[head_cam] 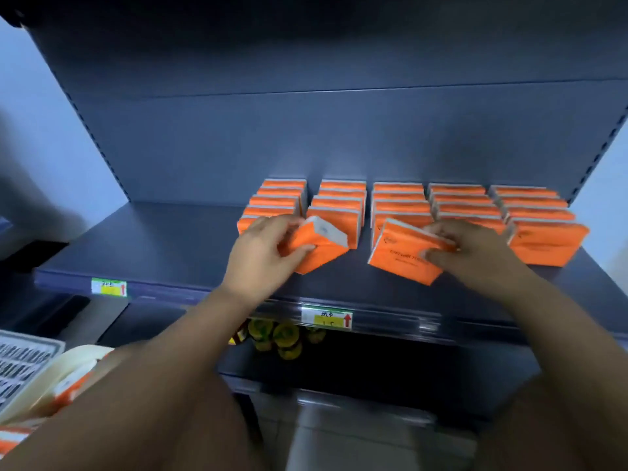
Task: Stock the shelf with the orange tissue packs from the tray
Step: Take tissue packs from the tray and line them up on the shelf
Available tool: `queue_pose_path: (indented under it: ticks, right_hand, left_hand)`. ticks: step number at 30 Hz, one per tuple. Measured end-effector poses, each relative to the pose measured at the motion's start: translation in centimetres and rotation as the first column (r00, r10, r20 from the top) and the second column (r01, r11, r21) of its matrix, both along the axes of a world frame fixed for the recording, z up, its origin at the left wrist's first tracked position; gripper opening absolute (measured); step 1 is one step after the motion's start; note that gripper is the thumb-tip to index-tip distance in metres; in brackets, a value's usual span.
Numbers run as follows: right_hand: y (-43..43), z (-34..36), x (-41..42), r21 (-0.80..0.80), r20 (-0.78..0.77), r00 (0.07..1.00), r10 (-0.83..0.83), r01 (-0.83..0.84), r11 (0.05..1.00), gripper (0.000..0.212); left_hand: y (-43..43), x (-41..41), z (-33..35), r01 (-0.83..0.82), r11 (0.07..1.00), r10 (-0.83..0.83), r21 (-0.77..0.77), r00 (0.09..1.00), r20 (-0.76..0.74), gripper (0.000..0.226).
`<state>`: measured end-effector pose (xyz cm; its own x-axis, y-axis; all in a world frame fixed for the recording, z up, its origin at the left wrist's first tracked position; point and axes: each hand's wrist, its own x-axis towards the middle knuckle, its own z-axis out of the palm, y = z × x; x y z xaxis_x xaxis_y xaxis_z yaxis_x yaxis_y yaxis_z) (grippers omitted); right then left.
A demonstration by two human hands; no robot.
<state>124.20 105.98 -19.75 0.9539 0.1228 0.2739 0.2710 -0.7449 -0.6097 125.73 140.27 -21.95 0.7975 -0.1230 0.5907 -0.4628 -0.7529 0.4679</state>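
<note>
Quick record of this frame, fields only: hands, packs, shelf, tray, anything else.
left hand: grips left pack, tilted, in front of the two leftmost rows
right hand: grips right pack, tilted, in front of the middle row
stocked packs: orange, five rows on the shelf
tray: lower left, orange packs inside, partly out of frame
price tags: two on the shelf's front edge
yellow-topped items: on the level below, blurred
</note>
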Motion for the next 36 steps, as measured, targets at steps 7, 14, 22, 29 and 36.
queue_pose_path:
  ticks: [7,14,22,29,36]
  right_hand:
    - [-0.8,-2.8,1.8,-0.424,0.075,0.997,0.020,0.014,0.905,0.044]
    - [0.5,-3.9,2.9,-0.550,0.271,0.962,0.026,0.133,0.824,0.056]
    - [1.4,-4.7,3.5,-0.580,0.332,0.943,-0.026,0.226,0.782,0.062]
    - [2.2,-5.0,4.4,-0.574,0.334,0.938,-0.097,0.284,0.768,0.056]
    - [2.3,-5.0,5.2,-0.533,0.331,0.935,-0.128,0.297,0.792,0.060]
  left_hand:
    - [-2.0,3.2,-3.1,0.040,0.939,-0.108,0.340,0.977,0.185,0.039]
    - [-4.8,5.9,-3.3,0.062,0.901,-0.112,0.430,0.989,0.092,0.042]
    - [-6.1,7.1,-3.0,0.082,0.889,-0.080,0.452,0.997,-0.022,0.064]
    - [-6.0,8.3,-3.6,0.031,0.860,-0.053,0.509,0.998,0.028,0.063]
    - [-6.8,8.5,-3.4,-0.030,0.852,0.009,0.523,0.999,0.042,0.062]
